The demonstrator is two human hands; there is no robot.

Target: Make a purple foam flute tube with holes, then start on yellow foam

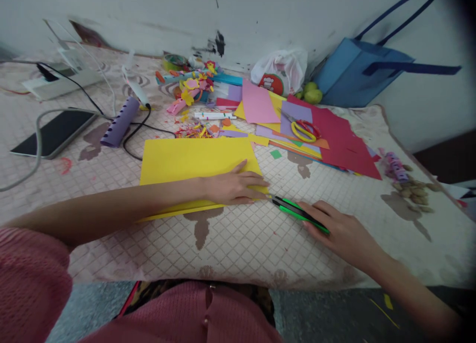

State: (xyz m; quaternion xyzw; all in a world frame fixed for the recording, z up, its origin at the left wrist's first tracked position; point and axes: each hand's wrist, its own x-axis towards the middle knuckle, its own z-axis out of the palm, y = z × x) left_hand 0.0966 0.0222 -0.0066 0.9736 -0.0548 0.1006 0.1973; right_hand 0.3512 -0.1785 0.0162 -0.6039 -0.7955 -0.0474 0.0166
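Observation:
A yellow sheet of paper [193, 159] lies flat on the patterned tablecloth in front of me. My left hand [236, 185] rests on its right part with the fingers stretched out and spread, and the forearm crosses the sheet. A narrow yellow edge shows along the sheet's near side. In my right hand [334, 229] is a green and black utility knife [299, 214], held low over the cloth. Its tip points left, close to the sheet's lower right corner and my left fingertips. Whether the blade touches the paper I cannot tell.
Coloured paper sheets [342, 140] with scissors [303, 130] on them lie at the back right. Behind the yellow sheet are paper scraps [197, 131], markers [213, 116] and paper flowers [193, 87]. A purple paper roll [121, 122], cables and a tablet [55, 132] are left; a blue bag [364, 70] stands right.

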